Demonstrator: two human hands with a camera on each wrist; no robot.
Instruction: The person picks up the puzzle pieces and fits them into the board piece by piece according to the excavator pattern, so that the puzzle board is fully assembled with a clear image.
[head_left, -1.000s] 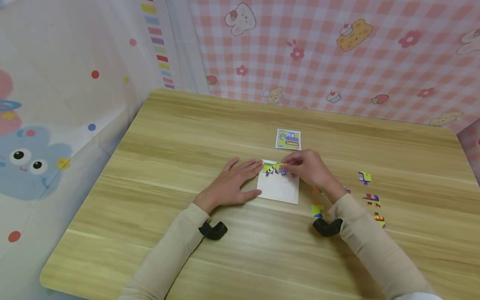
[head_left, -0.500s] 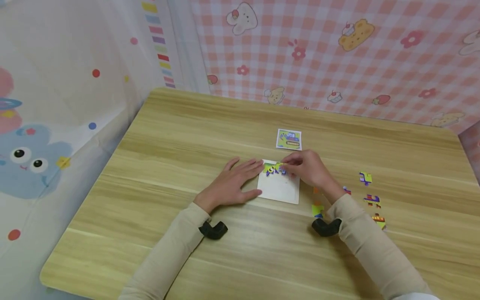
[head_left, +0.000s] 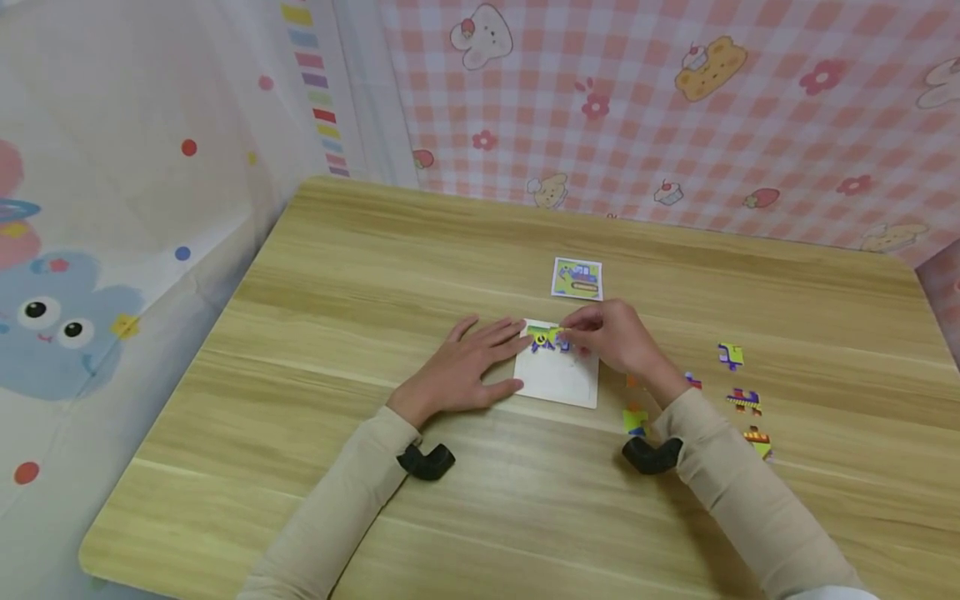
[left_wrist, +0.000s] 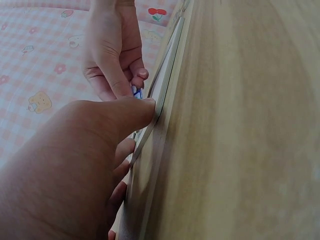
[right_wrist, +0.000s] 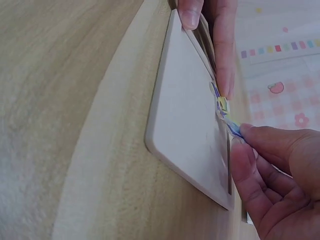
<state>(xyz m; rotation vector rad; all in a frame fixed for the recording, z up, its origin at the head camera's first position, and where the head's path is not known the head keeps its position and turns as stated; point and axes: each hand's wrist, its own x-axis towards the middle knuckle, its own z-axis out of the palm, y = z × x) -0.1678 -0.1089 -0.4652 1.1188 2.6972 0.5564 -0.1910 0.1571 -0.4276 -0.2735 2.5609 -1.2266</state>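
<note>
A white puzzle board (head_left: 558, 383) lies on the table. My left hand (head_left: 468, 367) rests at its left side with fingers spread and straight. The left thumb (left_wrist: 142, 106) touches the board's edge, and one fingertip reaches a yellow and purple puzzle piece (head_left: 538, 339) in the upper left of the board. Beside that piece, my right hand (head_left: 615, 333) pinches another puzzle piece (right_wrist: 233, 128) between thumb and index finger, tilted over the board's top edge. The right fingers hide part of this piece in the head view.
A small picture card (head_left: 577, 278) with a blue digger lies behind the board. Several loose pieces lie to the right, among them a yellow-green one (head_left: 731, 356), a striped one (head_left: 744, 400) and a green-blue one (head_left: 635, 419). A checked cloth (head_left: 600, 108) hangs behind the table.
A left fingertip has shifted slightly right, onto the left puzzle piece. The right hand keeps pinching its piece in almost the same spot; the piece has turned slightly.
</note>
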